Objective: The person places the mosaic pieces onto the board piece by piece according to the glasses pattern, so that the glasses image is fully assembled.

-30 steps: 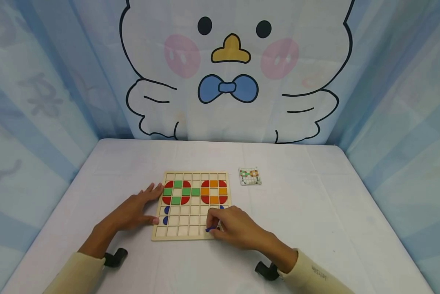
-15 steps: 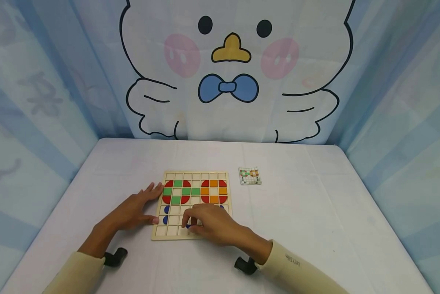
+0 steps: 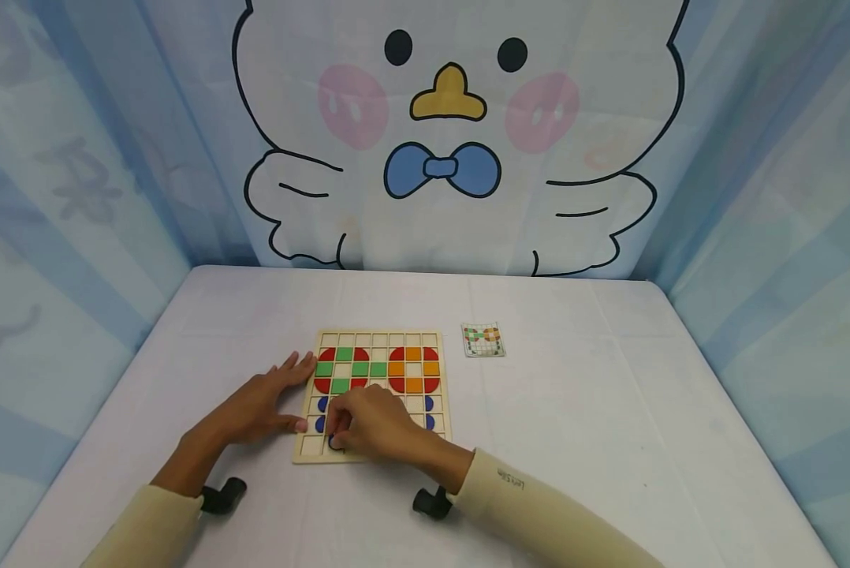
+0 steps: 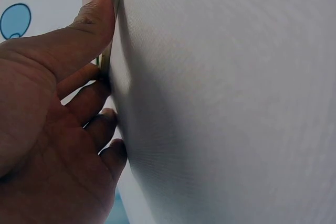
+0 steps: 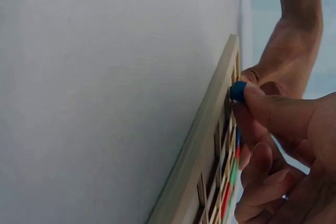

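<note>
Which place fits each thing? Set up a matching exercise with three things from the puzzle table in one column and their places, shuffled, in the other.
Things:
1. left hand
2. blue piece
3. pattern card

Places:
A. on the cloth, right of the board
B. against the left edge of the wooden board
C. pinched in the right hand at the board's near row

Pairs: 1-B, 2-C, 3-A

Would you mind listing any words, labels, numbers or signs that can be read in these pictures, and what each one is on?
Right sleeve, near the cuff: a short dark print, too small and blurred to read.
Pattern card on the table: only a grid of coloured squares, no text to be made out.
Wooden grid board and its coloured pieces: no lettering or numbers.
Curtain behind the table: a cartoon bird with a bow tie; the faint marks at its far left are not readable.
</note>
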{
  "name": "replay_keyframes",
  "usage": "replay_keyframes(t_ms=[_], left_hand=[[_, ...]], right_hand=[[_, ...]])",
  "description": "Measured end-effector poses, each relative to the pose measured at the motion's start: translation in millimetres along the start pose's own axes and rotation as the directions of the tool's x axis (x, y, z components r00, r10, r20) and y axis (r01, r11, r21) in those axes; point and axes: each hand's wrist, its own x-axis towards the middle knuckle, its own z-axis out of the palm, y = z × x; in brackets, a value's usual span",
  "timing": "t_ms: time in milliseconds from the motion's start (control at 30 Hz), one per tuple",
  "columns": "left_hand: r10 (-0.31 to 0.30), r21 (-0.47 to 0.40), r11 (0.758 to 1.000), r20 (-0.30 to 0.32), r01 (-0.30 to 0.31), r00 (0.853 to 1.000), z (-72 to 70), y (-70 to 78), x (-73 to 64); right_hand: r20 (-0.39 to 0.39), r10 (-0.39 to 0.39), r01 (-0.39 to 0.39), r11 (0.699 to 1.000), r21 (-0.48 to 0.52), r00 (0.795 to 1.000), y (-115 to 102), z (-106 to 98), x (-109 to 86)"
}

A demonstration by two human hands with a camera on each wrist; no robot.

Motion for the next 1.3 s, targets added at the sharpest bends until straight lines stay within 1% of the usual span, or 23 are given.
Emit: replay_keyframes(t_ms=[100, 333, 700, 933, 1033, 1233, 1300], left_hand=[[0.003, 0.000, 1.000, 0.003, -0.003, 1.000, 0.1, -0.8, 0.9], [0.008, 0.007, 1.000, 0.004, -0.008, 1.000, 0.7, -2.5, 2.6], [0.000, 0.002, 1.000, 0.014, 0.000, 1.000, -1.0, -0.1, 1.3], [0.008, 0.003, 1.000, 0.001, -0.008, 1.000, 0.1, 0.0, 2.3], [0.012, 0.001, 1.000, -0.004, -0.012, 1.000, 0.6, -0.2, 2.1], [0.009, -0.002, 1.000, -0.006, -0.009, 1.000, 0.8, -0.3, 1.3], [0.004, -0.004, 1.000, -0.002, -0.004, 1.000, 0.6, 0.2, 1.0]], right_hand=[[0.011, 0.025, -0.024, 1.000, -0.003, 1.000, -2.2, 3.8, 5.0], [0.012, 0.048, -0.048, 0.998, -0.051, 0.999, -8.6, 5.1, 9.9], [0.000, 0.075, -0.075, 0.997, -0.016, 0.997, -11.1, 6.9, 6.7], [-0.015, 0.065, -0.065, 0.998, -0.019, 0.998, -10.3, 3.0, 2.5], [-0.036, 0.068, -0.069, 0.997, -0.026, 0.997, -8.6, 0.5, -1.0], [-0.082, 0.062, -0.067, 0.996, -0.065, 0.995, 0.0, -8.5, -12.9], [-0.096, 0.071, -0.079, 0.994, -0.081, 0.993, 4.7, -12.2, -17.9]])
